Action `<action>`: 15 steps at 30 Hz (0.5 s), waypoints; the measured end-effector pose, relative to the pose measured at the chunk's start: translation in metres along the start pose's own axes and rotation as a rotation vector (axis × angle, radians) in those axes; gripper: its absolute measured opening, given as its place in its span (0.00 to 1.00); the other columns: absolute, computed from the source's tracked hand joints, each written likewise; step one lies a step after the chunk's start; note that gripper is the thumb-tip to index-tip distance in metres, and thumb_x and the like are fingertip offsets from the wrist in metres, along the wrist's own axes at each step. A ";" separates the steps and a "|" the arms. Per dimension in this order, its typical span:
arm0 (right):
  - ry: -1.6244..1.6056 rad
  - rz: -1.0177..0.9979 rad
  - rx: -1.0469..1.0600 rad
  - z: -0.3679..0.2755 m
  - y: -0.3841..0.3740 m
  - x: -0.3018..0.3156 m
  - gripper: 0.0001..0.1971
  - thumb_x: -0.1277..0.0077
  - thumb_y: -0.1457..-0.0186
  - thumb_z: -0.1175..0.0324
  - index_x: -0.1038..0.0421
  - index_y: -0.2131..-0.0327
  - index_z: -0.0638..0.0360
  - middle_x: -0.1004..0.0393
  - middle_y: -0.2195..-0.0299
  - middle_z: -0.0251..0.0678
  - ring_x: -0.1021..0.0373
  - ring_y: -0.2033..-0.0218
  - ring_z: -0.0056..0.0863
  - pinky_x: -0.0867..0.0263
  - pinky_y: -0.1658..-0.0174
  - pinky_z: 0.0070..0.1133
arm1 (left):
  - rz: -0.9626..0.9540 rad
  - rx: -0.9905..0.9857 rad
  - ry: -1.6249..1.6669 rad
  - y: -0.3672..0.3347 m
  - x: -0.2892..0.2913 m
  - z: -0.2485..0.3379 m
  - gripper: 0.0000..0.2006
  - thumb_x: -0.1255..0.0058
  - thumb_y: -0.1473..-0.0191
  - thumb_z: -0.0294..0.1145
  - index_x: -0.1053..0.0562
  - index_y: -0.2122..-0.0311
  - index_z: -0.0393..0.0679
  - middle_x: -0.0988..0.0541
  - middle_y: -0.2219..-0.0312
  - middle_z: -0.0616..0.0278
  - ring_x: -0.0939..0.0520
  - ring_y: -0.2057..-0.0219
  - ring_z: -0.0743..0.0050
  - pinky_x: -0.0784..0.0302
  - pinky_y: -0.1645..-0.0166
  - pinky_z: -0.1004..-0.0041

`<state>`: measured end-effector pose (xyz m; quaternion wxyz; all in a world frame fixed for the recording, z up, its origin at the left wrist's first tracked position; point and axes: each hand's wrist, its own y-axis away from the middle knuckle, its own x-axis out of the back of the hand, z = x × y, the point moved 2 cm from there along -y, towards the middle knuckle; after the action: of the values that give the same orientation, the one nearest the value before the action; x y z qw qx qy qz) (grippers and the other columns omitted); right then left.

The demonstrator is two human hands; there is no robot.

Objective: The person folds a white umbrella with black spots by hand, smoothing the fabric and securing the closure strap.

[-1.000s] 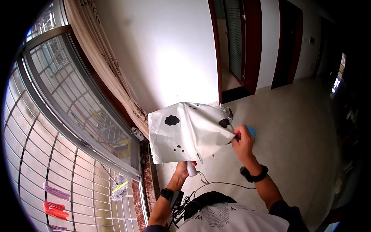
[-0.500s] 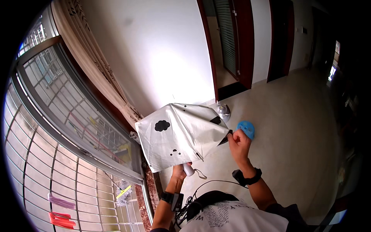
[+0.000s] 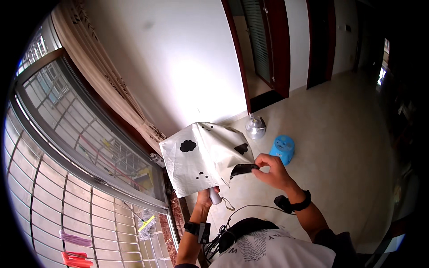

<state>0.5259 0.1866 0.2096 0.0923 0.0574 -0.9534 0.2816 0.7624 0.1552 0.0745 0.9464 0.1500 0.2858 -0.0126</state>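
The umbrella [image 3: 190,163] spreads at eleven o'clock from you. Your left hand [image 3: 204,198] wraps its handle [image 3: 215,196] at six o'clock; your right hand [image 3: 273,172] pinches its dark edge [image 3: 242,169] at three o'clock. Tugging too hard could strain the cloth; a loose pinch could let that edge slip.

A small blue stool [image 3: 282,151] and a see-through round jug [image 3: 256,128] sit near each other on the shiny floor [image 3: 339,161], just right of the middle. At the top, a white wall [image 3: 178,58] runs to a dark red door frame [image 3: 280,53]. On the left are a tan curtain [image 3: 96,73], a big window with bars [image 3: 47,147], a mop with a yellow strip [image 3: 146,223], and, low down, a purple thing [image 3: 76,238] above a red thing [image 3: 77,259].
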 end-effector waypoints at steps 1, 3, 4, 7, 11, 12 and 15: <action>0.185 0.105 0.043 0.009 -0.001 0.003 0.08 0.54 0.68 0.82 0.44 0.85 0.63 0.43 0.87 0.32 0.44 0.85 0.20 0.45 0.79 0.14 | -0.017 0.022 0.042 0.000 -0.002 0.000 0.11 0.63 0.54 0.39 0.37 0.75 0.41 0.35 0.87 0.63 0.35 0.87 0.76 0.37 0.82 0.79; 0.458 0.330 0.077 0.008 -0.006 0.009 0.11 0.57 0.69 0.82 0.50 0.88 0.61 0.47 0.90 0.38 0.48 0.89 0.33 0.52 0.86 0.22 | -0.035 0.079 0.147 0.000 -0.006 -0.005 0.11 0.63 0.54 0.39 0.37 0.75 0.41 0.36 0.86 0.63 0.35 0.86 0.77 0.37 0.82 0.80; 0.458 0.333 0.076 0.010 -0.007 0.003 0.11 0.57 0.69 0.82 0.50 0.88 0.61 0.47 0.90 0.38 0.48 0.89 0.33 0.52 0.86 0.22 | -0.050 0.133 0.255 0.001 -0.007 -0.006 0.11 0.63 0.54 0.39 0.37 0.76 0.41 0.36 0.86 0.64 0.35 0.86 0.78 0.37 0.82 0.81; 0.412 0.593 0.107 0.021 -0.001 -0.005 0.10 0.56 0.63 0.79 0.47 0.88 0.61 0.46 0.92 0.34 0.46 0.91 0.26 0.51 0.87 0.20 | -0.079 0.104 0.236 0.001 -0.011 -0.008 0.10 0.62 0.54 0.38 0.37 0.74 0.42 0.34 0.85 0.63 0.35 0.85 0.77 0.37 0.82 0.80; -0.474 0.463 -0.510 0.029 0.006 -0.015 0.15 0.63 0.51 0.66 0.39 0.85 0.65 0.38 0.88 0.32 0.38 0.88 0.22 0.37 0.84 0.18 | -0.037 0.023 0.178 0.005 -0.014 -0.010 0.09 0.63 0.54 0.37 0.37 0.72 0.44 0.33 0.83 0.63 0.33 0.85 0.75 0.36 0.81 0.76; -0.564 0.435 -0.474 0.026 0.007 -0.019 0.15 0.64 0.51 0.65 0.37 0.80 0.67 0.35 0.84 0.37 0.35 0.84 0.25 0.35 0.80 0.19 | -0.034 -0.042 0.099 0.005 -0.012 -0.011 0.08 0.63 0.54 0.37 0.37 0.72 0.44 0.33 0.82 0.64 0.33 0.85 0.75 0.35 0.80 0.76; -0.709 0.412 -0.513 0.024 0.010 -0.026 0.18 0.67 0.50 0.59 0.37 0.71 0.68 0.33 0.76 0.39 0.33 0.75 0.27 0.35 0.71 0.22 | 0.008 -0.078 0.050 0.002 -0.008 -0.013 0.08 0.62 0.54 0.35 0.37 0.69 0.43 0.32 0.80 0.62 0.32 0.82 0.72 0.34 0.79 0.76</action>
<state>0.5462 0.1832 0.1792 -0.2847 -0.0649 -0.9563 0.0128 0.7495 0.1601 0.0692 0.9441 0.1141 0.3091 0.0059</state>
